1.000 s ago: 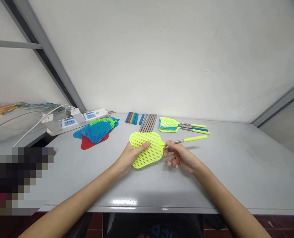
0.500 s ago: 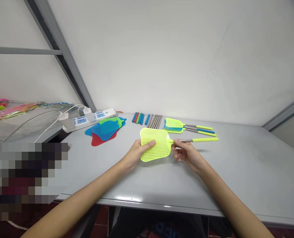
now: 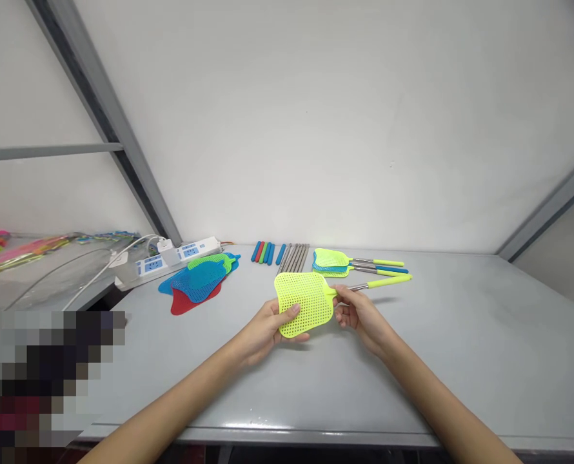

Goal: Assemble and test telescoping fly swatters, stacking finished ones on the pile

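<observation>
A yellow fly swatter [image 3: 309,301] is held above the table between both hands, its grip pointing right. My left hand [image 3: 267,328] is closed on the left edge of the perforated head, thumb on top and fingers underneath. My right hand [image 3: 362,316] pinches the neck where the head meets the metal rod; its fingertips partly hide the joint. Behind it lies a small pile of assembled fly swatters [image 3: 333,259], yellow and blue. Left of that pile, metal rods [image 3: 296,258] and coloured grips [image 3: 264,252] lie in a row.
Loose swatter heads [image 3: 200,283] in blue, green and red overlap at the left. A white power strip [image 3: 171,261] with plugs and cables stands behind them. Plastic-wrapped items [image 3: 30,251] lie far left. The grey table [image 3: 461,348] meets a white wall.
The camera view has tilted up, so the table sits lower in the picture. The held swatter has turned slightly, and left fingertips now show below its head. Both hands keep their hold.
</observation>
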A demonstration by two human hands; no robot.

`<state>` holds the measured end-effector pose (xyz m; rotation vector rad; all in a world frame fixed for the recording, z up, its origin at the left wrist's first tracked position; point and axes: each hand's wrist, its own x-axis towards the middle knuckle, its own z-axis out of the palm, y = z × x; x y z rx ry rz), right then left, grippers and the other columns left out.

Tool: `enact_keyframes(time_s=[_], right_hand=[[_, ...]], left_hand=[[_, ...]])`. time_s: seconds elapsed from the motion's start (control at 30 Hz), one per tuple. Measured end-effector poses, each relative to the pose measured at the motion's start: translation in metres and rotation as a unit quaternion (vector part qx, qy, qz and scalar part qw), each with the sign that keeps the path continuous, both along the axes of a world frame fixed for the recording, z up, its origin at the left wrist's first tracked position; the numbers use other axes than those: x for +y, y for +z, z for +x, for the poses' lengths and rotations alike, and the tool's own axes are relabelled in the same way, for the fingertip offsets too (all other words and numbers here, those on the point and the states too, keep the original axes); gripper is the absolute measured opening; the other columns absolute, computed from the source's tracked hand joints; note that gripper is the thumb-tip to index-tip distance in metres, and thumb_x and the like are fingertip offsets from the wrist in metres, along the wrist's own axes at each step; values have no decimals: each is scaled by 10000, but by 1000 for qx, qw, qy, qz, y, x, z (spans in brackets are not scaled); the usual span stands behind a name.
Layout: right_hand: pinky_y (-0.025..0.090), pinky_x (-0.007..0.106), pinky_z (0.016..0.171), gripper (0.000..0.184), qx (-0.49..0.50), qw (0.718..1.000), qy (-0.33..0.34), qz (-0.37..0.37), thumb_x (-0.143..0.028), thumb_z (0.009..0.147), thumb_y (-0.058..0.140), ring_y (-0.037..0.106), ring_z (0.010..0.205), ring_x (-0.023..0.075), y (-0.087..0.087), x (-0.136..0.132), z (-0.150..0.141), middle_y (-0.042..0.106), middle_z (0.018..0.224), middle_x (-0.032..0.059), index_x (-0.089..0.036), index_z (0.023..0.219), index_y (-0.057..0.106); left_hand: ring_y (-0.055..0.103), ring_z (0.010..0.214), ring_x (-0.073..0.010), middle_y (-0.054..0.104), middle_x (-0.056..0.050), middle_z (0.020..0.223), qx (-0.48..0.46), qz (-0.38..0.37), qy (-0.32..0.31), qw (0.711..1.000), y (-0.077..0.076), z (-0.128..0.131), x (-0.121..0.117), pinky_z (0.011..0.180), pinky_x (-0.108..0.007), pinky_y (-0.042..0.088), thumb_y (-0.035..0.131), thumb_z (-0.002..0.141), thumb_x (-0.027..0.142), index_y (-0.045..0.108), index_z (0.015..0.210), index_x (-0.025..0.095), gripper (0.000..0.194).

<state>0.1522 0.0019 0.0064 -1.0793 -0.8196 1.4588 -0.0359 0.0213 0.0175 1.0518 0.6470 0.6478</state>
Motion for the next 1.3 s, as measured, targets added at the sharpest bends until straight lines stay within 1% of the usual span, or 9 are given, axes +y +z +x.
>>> enact_keyframes(time_s=[0.13, 0.33, 0.4, 0.53, 0.73, 0.83, 0.97, 1.1, 1.3], right_hand=[[350, 179, 378, 238, -3, 1000, -17, -2, -375, 703, 526, 454, 440, 57, 0, 1, -1, 515, 676, 0, -176, 833, 531], [364, 186, 403, 242, 4, 998, -57, 10, -340, 705, 500, 470, 443, 59, 0, 1, 0, 516, 678, -24, -228, 918, 475], [365, 187, 408, 246, 8, 997, -72, 7, -328, 699, 497, 470, 442, 59, 1, 1, 0, 516, 678, -29, -235, 925, 465], [360, 187, 408, 235, 18, 998, -64, -3, -326, 697, 491, 468, 439, 59, 1, 2, 0, 516, 671, -28, -231, 910, 462], [349, 185, 406, 232, 23, 998, -51, -4, -343, 708, 476, 470, 445, 60, -3, 2, -1, 520, 679, -23, -228, 910, 460], [346, 186, 407, 239, 31, 998, -45, -17, -343, 701, 482, 469, 441, 61, -6, 2, -4, 523, 673, -21, -225, 908, 459], [334, 185, 400, 249, 45, 998, -32, -39, -343, 691, 491, 463, 432, 62, -8, 2, -9, 524, 662, -18, -215, 903, 460], [329, 185, 401, 250, 57, 997, -27, -46, -353, 695, 485, 461, 436, 60, -9, 4, -8, 519, 672, -13, -206, 897, 478], [334, 190, 405, 228, 55, 996, -41, -58, -346, 683, 492, 458, 439, 56, -17, 8, -4, 513, 681, -5, -183, 838, 526]], left_hand=[[522, 987, -225, 529, -121, 1132, -3, -19, 16, 1000, -2, -2, 7, 783, -356, 467, 534, 742, 302, 502, 1091, 166, 376], [493, 1030, -229, 509, -110, 1159, 11, 2, 79, 997, 2, -6, 33, 797, -349, 472, 543, 734, 302, 498, 1079, 166, 373], [490, 1035, -231, 503, -115, 1165, 24, 8, 89, 996, 4, -6, 41, 793, -343, 476, 550, 728, 304, 502, 1069, 158, 374], [502, 1021, -232, 518, -126, 1143, 36, 15, 109, 993, 7, 0, 57, 765, -318, 491, 581, 702, 301, 522, 1034, 141, 373], [533, 972, -212, 528, -107, 1131, 26, 44, 109, 993, 9, 22, 77, 696, -278, 510, 583, 697, 301, 528, 1009, 167, 343], [545, 947, -203, 528, -110, 1129, 29, 47, 96, 994, 9, 37, 84, 676, -261, 510, 578, 700, 307, 534, 981, 156, 322], [556, 920, -182, 526, -110, 1129, 29, 43, 83, 995, 2, 59, 94, 672, -246, 506, 565, 713, 295, 522, 980, 152, 307], [583, 853, -173, 536, -127, 1111, 45, 44, 79, 995, -7, 78, 107, 628, -234, 508, 556, 720, 276, 509, 999, 136, 316], [582, 828, -171, 556, -132, 1065, 106, 73, 87, 988, -13, 96, 126, 634, -253, 501, 533, 741, 269, 495, 999, 119, 302]])
